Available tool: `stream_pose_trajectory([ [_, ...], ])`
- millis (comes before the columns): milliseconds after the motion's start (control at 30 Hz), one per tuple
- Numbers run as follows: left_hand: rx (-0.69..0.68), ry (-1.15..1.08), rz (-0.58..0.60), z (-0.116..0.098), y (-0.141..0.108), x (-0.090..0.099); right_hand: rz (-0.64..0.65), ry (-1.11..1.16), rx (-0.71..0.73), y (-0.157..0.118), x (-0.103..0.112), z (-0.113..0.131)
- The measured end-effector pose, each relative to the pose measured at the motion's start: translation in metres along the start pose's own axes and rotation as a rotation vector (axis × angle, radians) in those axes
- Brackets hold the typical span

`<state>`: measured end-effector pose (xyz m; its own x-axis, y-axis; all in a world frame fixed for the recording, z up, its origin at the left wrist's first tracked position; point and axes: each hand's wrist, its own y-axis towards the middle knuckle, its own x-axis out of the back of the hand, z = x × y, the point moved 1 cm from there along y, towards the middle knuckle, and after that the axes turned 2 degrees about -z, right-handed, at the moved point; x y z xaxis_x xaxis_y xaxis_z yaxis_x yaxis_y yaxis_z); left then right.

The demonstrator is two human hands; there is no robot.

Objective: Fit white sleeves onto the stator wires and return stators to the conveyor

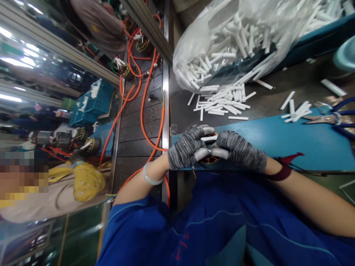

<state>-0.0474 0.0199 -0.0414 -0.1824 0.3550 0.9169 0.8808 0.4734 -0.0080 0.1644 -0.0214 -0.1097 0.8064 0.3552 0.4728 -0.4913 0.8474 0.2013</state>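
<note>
Both hands wear grey knitted gloves with pale fingertips. My left hand (188, 147) and my right hand (238, 149) meet over a dark round part with copper-coloured windings (209, 160) at the front edge of the blue mat (269, 136). Fingers of both hands curl round this part from either side, thumbs almost touching in front. A white tube (209, 138) lies across it between the hands. Much of the part is hidden under the gloves. Loose white tubes (227, 99) are heaped just beyond the mat.
A clear plastic bag (188, 44) of white tubes spills from a teal bin (299, 48). Blue-handled scissors (335, 119) lie at the right. Orange hoses (142, 107) cross the conveyor (133, 129) on the left. Beyond it, a person in yellow sleeves (87, 181) works at similar wound parts.
</note>
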Motion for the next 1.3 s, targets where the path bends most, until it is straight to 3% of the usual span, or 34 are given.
stream_pose_trajectory([
  [67,-0.028,0.117,-0.014,0.003,0.0,0.0,-0.017,-0.042,-0.02,-0.002,-0.003,-0.003],
  [167,0.033,0.255,0.033,0.001,0.008,-0.009,-0.076,0.013,-0.094,-0.014,-0.005,-0.014],
  [267,0.052,0.296,0.096,-0.01,0.026,-0.021,-0.22,0.102,-0.136,-0.03,-0.001,-0.021],
  [333,0.031,0.281,0.091,-0.017,0.038,-0.019,-0.331,0.105,-0.119,-0.039,0.006,-0.017],
  [433,-0.002,0.162,0.042,-0.018,0.038,0.003,-0.396,-0.002,0.026,-0.047,0.013,0.002],
  [533,-0.009,-0.101,0.067,0.001,0.016,0.027,-0.323,-0.183,0.324,-0.051,0.004,0.022],
  [600,-0.06,-0.274,0.103,0.018,-0.004,0.03,-0.279,-0.324,0.468,-0.052,-0.012,0.024],
  [700,-0.136,-0.347,0.05,0.034,-0.027,0.017,-0.231,-0.488,0.512,-0.05,-0.036,0.009],
  [800,-0.147,-0.25,-0.131,0.033,-0.039,-0.003,-0.162,-0.522,0.437,-0.044,-0.037,-0.017],
  [900,-0.057,-0.138,-0.407,0.025,-0.043,-0.016,-0.187,-0.535,0.228,-0.04,-0.012,-0.031],
  [967,0.007,-0.124,-0.548,0.023,-0.043,-0.019,-0.241,-0.511,0.134,-0.039,0.008,-0.025],
  [1033,0.005,-0.134,-0.568,0.022,-0.041,-0.018,-0.278,-0.404,0.127,-0.039,0.019,-0.005],
  [1100,-0.039,-0.136,-0.515,0.024,-0.038,-0.016,-0.255,-0.261,0.116,-0.037,0.017,0.018],
  [1200,-0.065,-0.072,-0.437,0.026,-0.033,-0.011,-0.082,-0.173,0.027,-0.027,-0.006,0.043],
  [1300,-0.105,0.018,-0.414,0.023,-0.031,-0.006,-0.025,-0.288,-0.095,-0.013,-0.03,0.051],
])
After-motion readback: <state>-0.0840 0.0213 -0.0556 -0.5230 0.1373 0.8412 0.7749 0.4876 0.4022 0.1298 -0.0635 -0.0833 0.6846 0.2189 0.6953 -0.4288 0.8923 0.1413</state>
